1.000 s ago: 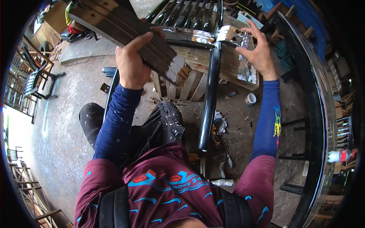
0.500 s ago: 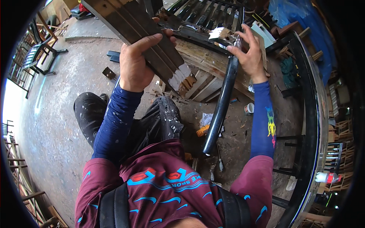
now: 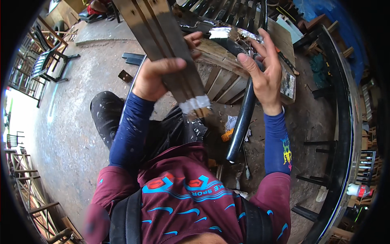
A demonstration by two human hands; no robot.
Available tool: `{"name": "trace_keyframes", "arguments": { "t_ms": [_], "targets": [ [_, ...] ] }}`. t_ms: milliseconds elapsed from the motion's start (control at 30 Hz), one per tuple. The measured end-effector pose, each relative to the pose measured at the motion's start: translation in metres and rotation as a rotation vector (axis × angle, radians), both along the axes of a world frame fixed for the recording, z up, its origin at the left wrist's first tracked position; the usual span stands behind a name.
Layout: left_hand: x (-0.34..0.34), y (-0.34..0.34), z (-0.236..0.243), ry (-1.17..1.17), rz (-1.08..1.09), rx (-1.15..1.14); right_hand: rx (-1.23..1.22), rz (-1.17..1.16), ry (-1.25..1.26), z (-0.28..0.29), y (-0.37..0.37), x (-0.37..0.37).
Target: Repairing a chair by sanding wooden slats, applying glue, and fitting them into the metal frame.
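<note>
My left hand (image 3: 152, 80) is closed around a dark grooved wooden board (image 3: 162, 44), thumb across its face and fingertips showing past its far edge. The board slants from the upper left toward my lap; a white coated band and bare brown wood show at its lower end. My right hand (image 3: 266, 77) is open, thumb and fingers apart, at the upper end of a glossy black rounded bar (image 3: 242, 126). Whether its fingers touch the bar is hard to make out. Just left of those fingers, a white-coated end (image 3: 219, 32) shows on a dark furniture part.
A wooden block (image 3: 211, 55) supports a black slatted frame (image 3: 221, 12). A long black curved piece (image 3: 345, 122) stands along the right. On the floor lie an orange tool (image 3: 227, 135) and dark flat bars (image 3: 133, 58). A black chair (image 3: 50, 67) stands at left; another person's leg (image 3: 98, 6) shows behind.
The board in my left hand has turned steeper, its coated end shifting right. My right hand has moved slightly down, its fingers coming away from the bar's upper part. My view has shifted a little.
</note>
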State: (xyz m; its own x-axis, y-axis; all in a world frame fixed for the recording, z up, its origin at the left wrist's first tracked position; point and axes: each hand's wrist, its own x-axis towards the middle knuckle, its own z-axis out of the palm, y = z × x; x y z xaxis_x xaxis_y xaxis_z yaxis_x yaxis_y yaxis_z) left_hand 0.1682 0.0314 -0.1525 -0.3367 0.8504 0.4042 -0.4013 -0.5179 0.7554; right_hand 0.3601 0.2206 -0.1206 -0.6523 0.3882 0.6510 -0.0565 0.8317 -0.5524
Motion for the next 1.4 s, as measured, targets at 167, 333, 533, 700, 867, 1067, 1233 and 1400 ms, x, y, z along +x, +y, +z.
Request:
{"name": "trace_keyframes", "arguments": {
  "t_ms": [167,333,533,700,867,1067,1233,1400],
  "targets": [
    [0.045,0.022,-0.012,-0.136,-0.090,-0.063,-0.415,0.012,0.164,-0.014,-0.036,-0.002],
    [0.049,0.024,-0.012,-0.150,-0.089,-0.143,-0.199,-0.044,0.057,-0.015,-0.033,-0.001],
    [0.035,0.021,-0.011,-0.128,0.003,-0.099,-0.084,-0.042,-0.088,0.013,-0.033,0.031],
    [0.039,0.026,-0.008,-0.039,-0.019,-0.128,-0.071,0.208,-0.334,-0.009,-0.048,0.020],
    [0.011,0.040,0.014,0.009,-0.295,0.333,-0.051,0.237,-0.153,0.002,-0.030,0.044],
    [-0.025,0.032,0.024,0.537,0.238,-0.129,-0.317,-0.429,0.047,0.078,0.058,0.074],
    [0.001,0.027,0.010,0.642,0.130,-0.209,-0.323,-0.411,0.133,0.058,0.130,0.045],
    [-0.004,0.017,0.008,0.615,0.095,-0.237,-0.383,-0.350,0.181,0.041,0.146,0.044]
  ]
}}
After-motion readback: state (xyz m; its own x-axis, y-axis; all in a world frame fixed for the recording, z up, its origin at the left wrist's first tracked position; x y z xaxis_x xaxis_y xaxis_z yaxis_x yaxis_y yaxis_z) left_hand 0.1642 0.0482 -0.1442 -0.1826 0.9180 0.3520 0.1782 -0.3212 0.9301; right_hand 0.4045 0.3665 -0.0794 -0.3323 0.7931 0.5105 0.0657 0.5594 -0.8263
